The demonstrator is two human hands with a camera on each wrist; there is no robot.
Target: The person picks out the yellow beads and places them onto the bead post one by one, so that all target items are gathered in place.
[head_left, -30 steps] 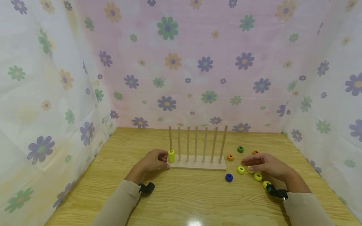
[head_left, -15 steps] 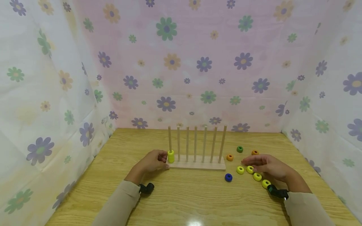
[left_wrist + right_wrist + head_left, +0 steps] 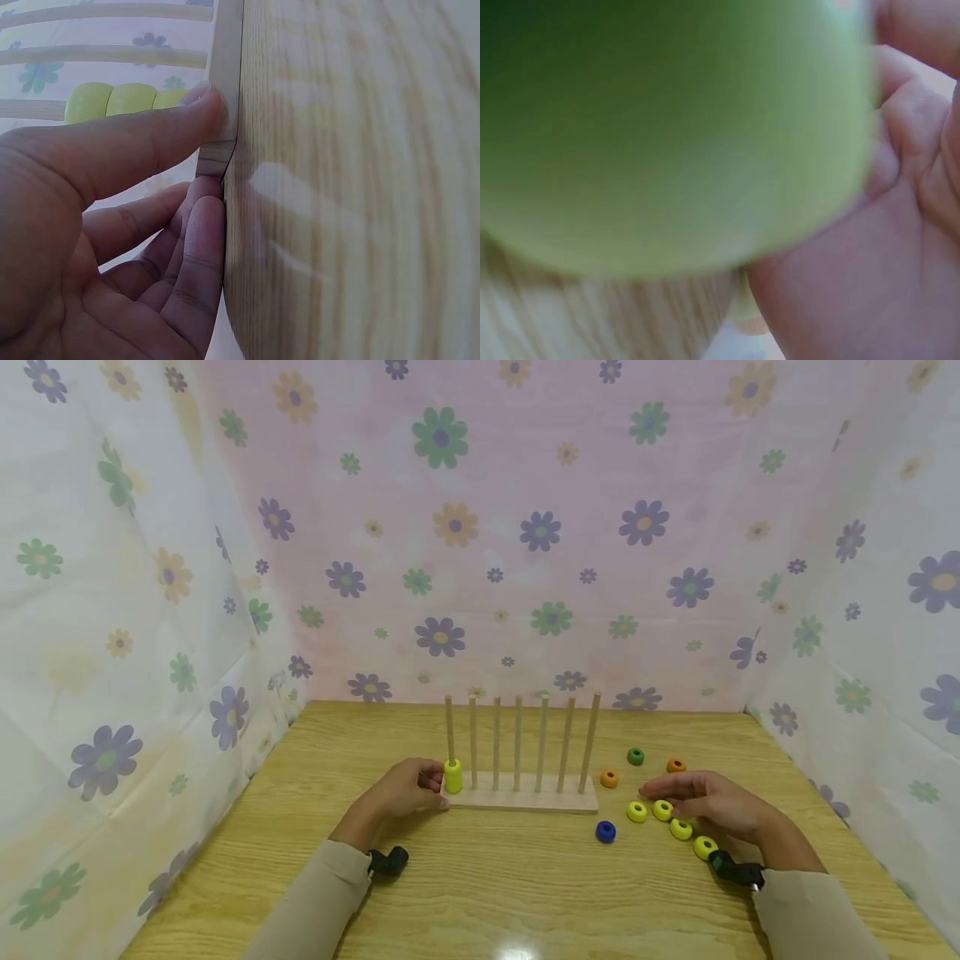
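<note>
A wooden peg rack (image 3: 525,802) with several upright pegs stands mid-table. On its leftmost peg sit stacked yellow beads (image 3: 452,778). My left hand (image 3: 406,789) holds the rack's left end. In the left wrist view the thumb (image 3: 201,105) lies on the base's face, and curled fingertips (image 3: 208,225) press at its end. My right hand (image 3: 720,803) rests on the table with loosely bent fingers, holding nothing. Several loose yellow beads (image 3: 637,819) lie along its thumb side. One yellow bead (image 3: 705,165) fills much of the right wrist view, blurred.
A blue bead (image 3: 606,839) lies in front of the rack's right end. Beyond the yellow ones are a green bead (image 3: 636,762) and two orange beads, one (image 3: 609,784) near the rack, another (image 3: 676,770) behind my right hand. Flowered cloth (image 3: 480,552) surrounds the table.
My right thumb has drawn back slightly from the yellow bead beside it. The head view has shifted a little. My left hand and the rack stay put.
</note>
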